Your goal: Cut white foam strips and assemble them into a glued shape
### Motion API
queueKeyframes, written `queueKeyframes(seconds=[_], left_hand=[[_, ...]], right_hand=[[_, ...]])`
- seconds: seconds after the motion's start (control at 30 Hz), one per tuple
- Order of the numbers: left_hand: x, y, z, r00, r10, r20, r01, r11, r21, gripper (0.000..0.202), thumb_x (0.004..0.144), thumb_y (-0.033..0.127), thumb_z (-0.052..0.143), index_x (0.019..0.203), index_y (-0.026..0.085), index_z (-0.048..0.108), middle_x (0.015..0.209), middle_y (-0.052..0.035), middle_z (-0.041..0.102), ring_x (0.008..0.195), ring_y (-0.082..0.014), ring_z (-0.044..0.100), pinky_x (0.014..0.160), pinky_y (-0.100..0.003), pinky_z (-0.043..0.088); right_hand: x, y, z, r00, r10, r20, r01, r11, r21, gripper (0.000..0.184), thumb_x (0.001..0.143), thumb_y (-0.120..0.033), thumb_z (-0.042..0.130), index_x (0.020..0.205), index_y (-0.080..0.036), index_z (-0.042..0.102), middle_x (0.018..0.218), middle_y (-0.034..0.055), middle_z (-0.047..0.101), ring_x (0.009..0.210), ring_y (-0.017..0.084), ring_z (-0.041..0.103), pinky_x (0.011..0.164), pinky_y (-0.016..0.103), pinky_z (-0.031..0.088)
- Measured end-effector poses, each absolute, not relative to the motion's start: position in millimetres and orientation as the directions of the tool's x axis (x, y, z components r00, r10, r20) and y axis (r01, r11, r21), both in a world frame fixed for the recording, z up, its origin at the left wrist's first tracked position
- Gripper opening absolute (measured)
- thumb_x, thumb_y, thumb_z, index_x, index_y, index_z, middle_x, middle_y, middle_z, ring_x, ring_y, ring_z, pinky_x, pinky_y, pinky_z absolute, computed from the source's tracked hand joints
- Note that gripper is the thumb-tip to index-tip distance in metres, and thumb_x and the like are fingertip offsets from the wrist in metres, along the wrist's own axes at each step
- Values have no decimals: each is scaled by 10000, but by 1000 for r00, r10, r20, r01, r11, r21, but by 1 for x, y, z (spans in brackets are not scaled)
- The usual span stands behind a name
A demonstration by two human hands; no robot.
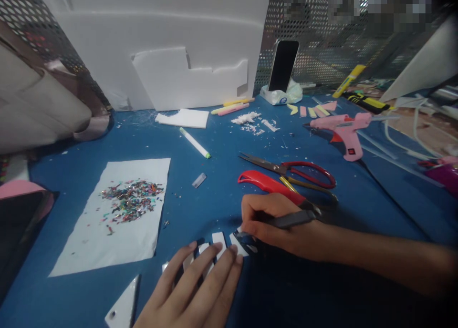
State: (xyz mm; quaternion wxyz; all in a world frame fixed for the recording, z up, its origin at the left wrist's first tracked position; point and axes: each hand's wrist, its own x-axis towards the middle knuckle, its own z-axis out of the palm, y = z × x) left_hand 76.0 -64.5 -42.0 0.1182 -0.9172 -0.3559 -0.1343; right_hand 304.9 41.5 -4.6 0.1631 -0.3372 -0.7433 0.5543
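Observation:
Several white foam strips (218,242) lie side by side on the blue table, partly covered by my left hand (196,285). That hand rests flat on them with its fingers stretched out and a little apart. At the right end of the row, my right hand (275,223) grips a dark grey pen-shaped tool (291,219), its tip down at the last white strip (238,244). Whether the tip is a blade or a nib I cannot make out. Dark slivers show beside that strip. A white triangular piece with a hole (123,306) lies left of my left hand.
Scissors (275,168) and a red-handled cutter (268,181) lie just beyond my right hand. A pink glue gun (341,128) with its cable is at the right. Left stands paper (136,170) bearing glitter bits. A phone (284,66) leans at the back near white foam board (200,32).

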Motion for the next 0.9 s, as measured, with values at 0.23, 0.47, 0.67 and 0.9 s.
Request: queueKeyframes(seconds=[0.23, 0.47, 0.67, 0.9], left_hand=[[77, -64, -44, 709, 616, 344, 683, -720, -120, 374, 1037, 300, 353, 1348, 197, 533, 1335, 11, 597, 1221, -212, 471, 1223, -425, 46], [76, -66, -46, 701, 619, 355, 688, -718, -107, 368, 1032, 279, 373, 1353, 193, 530, 1339, 14, 599, 1233, -213, 470, 1223, -424, 58], [74, -66, -45, 710, 612, 349, 681, -723, -117, 382, 1040, 309, 356, 1358, 187, 527, 1349, 6, 590, 1228, -217, 470, 1223, -429, 54], [76, -65, -44, 712, 611, 348, 679, -724, -118, 381, 1039, 311, 352, 1352, 188, 533, 1356, 4, 580, 1239, -217, 463, 1225, -429, 53]], right_hand=[[306, 40, -5, -707, 697, -117, 318, 166, -933, 215, 919, -309, 609, 777, -171, 524, 707, -47, 510, 640, 83, 469, 573, 210, 360], [306, 41, -7, -711, 693, -122, 315, 158, -936, 240, 922, -320, 606, 758, -172, 514, 694, -47, 493, 630, 86, 454, 565, 218, 348], [305, 41, -6, -707, 695, -133, 334, 161, -929, 262, 938, -317, 581, 736, -172, 497, 674, -50, 464, 612, 85, 430, 546, 220, 328], [305, 41, -6, -703, 699, -134, 343, 167, -924, 265, 941, -329, 573, 738, -174, 498, 680, -47, 472, 618, 89, 433, 557, 225, 334]])
